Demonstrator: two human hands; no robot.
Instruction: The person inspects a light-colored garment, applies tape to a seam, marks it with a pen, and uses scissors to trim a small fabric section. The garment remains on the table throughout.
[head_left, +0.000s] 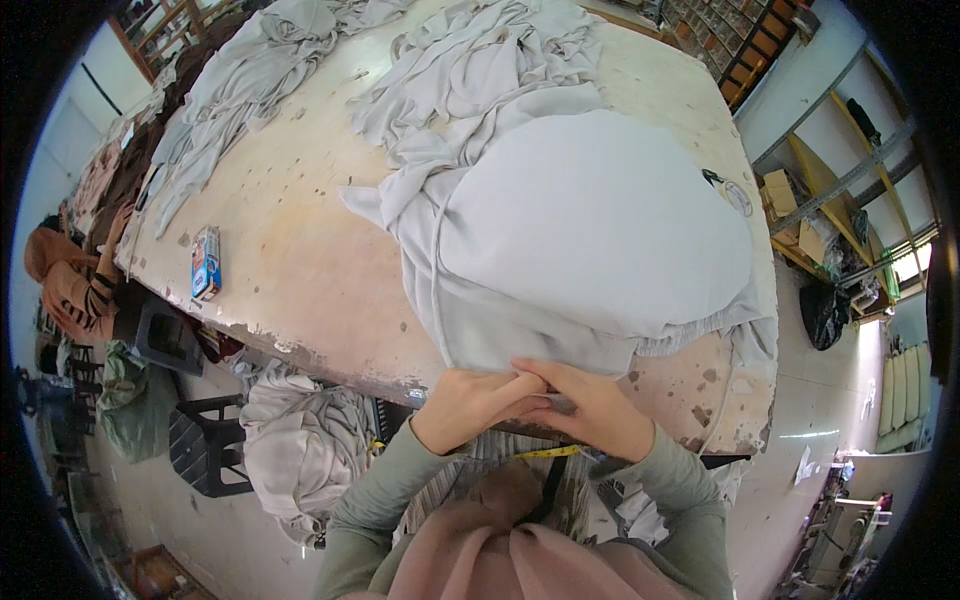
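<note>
My left hand [470,405] and my right hand [603,412] meet at the near edge of the table [320,290], fingertips drawn together. Both are closed; a small greyish bit shows between them, too little to name. Just beyond my fingers lies the near edge of a pale grey fabric piece [520,325]. On it rests a smooth, lighter panel [610,220] with a gathered edge at the lower right. A narrow fabric strip [436,250] runs down its left side. Whether my fingers grip the fabric edge is hidden.
Crumpled grey cloth [470,70] covers the table's far part, with more [250,75] at far left. A small blue box [206,265] and scissors [735,190] lie on top. Another person [75,275] is at the left. Below stand a dark stool [205,445] and bundled cloth [300,430].
</note>
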